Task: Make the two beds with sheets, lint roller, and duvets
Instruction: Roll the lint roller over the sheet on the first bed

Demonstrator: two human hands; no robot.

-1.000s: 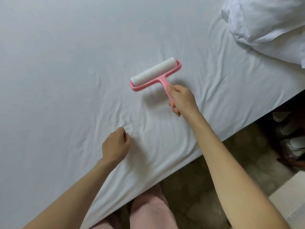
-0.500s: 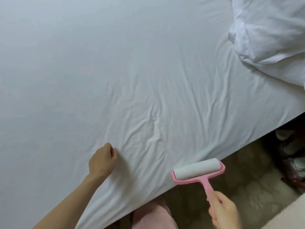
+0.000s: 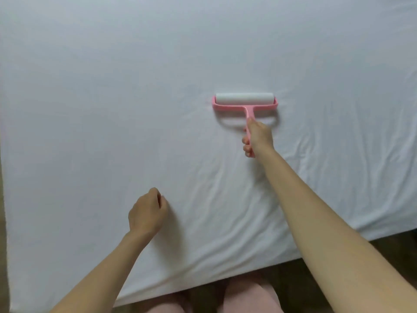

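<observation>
A white sheet [image 3: 135, 98] covers the bed and fills most of the view, with creases near the front edge. A pink lint roller [image 3: 244, 102] with a white roll lies pressed on the sheet right of centre. My right hand [image 3: 257, 136] grips its pink handle, arm stretched out over the bed. My left hand [image 3: 146, 213] rests as a loose fist on the sheet near the front edge, holding nothing.
The bed's front edge [image 3: 225, 281] runs diagonally across the bottom. Below it are dark floor [image 3: 394, 242] and my pink-clad legs [image 3: 248, 297]. A narrow strip of the bed's left side [image 3: 3, 222] shows.
My right hand has swung the lint roller from off the bed's front edge back out onto the middle of the sheet. The view has shifted left, and the bundled white bedding at top right is out of frame.
</observation>
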